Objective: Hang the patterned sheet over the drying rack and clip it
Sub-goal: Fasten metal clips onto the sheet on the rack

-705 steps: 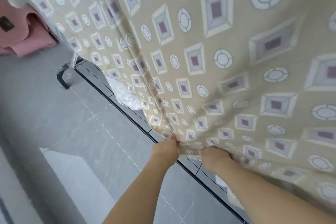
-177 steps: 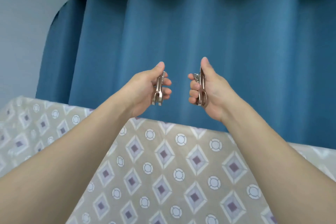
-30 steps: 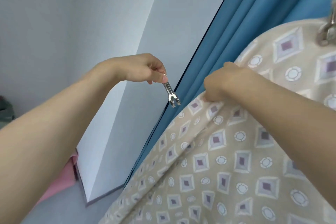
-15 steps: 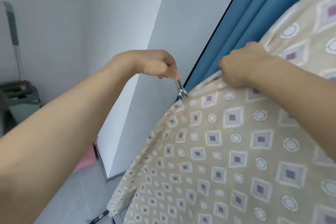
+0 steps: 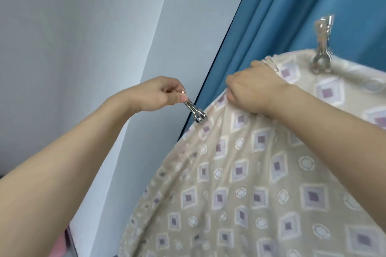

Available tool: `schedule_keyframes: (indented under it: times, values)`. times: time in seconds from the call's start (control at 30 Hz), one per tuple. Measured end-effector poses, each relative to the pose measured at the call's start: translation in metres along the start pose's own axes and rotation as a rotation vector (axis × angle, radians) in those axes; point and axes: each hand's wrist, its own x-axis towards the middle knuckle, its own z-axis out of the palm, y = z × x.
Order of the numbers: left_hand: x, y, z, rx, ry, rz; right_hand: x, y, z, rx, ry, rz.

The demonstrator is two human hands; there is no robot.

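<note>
Inventory by count. Metal spring clips: two. One silver clip [image 5: 196,112] is pinched in the left hand [image 5: 160,94], its jaws at the sheet's upper edge; a second silver metal clip [image 5: 322,48] stands upright, fastened on the top edge further right. Beige patterned sheets printed with purple diamonds and white rings: one [image 5: 250,183], draped over a support hidden beneath it. Hands: two; the right hand [image 5: 253,89] grips a bunch of that sheet's top edge. Blue pleated curtains: one [image 5: 292,16], behind the sheet. Pale grey wall [image 5: 83,27]: one, with a single visible corner.
</note>
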Motion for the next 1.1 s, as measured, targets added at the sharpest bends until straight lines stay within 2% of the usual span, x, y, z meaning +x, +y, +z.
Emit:
schedule_keyframes:
  times: [0.13, 0.23, 0.47, 0.6, 0.8, 0.97, 1.1]
  values:
    - [0.011, 0.013, 0.005, -0.044, 0.067, 0.093, -0.009, 0.010, 0.011, -0.026, 0.170, -0.064]
    - [0.020, 0.023, 0.012, -0.046, 0.112, 0.123, -0.014, 0.028, 0.005, -0.023, 0.212, -0.070]
    - [0.039, 0.042, 0.033, -0.043, 0.060, 0.162, -0.025, 0.036, 0.001, -0.003, 0.140, -0.190]
    - [0.048, 0.047, 0.037, -0.044, -0.009, 0.166, -0.027, 0.039, 0.002, 0.014, 0.173, -0.214]
    - [0.057, 0.055, 0.036, 0.035, -0.076, 0.160, -0.025, 0.038, 0.006, -0.041, 0.101, -0.175]
    - [0.056, 0.055, 0.033, 0.058, -0.080, 0.159, -0.020, 0.039, 0.015, 0.004, 0.209, -0.122]
    - [0.052, 0.049, 0.029, 0.099, -0.092, 0.129, -0.025, 0.041, 0.008, -0.016, 0.088, -0.078]
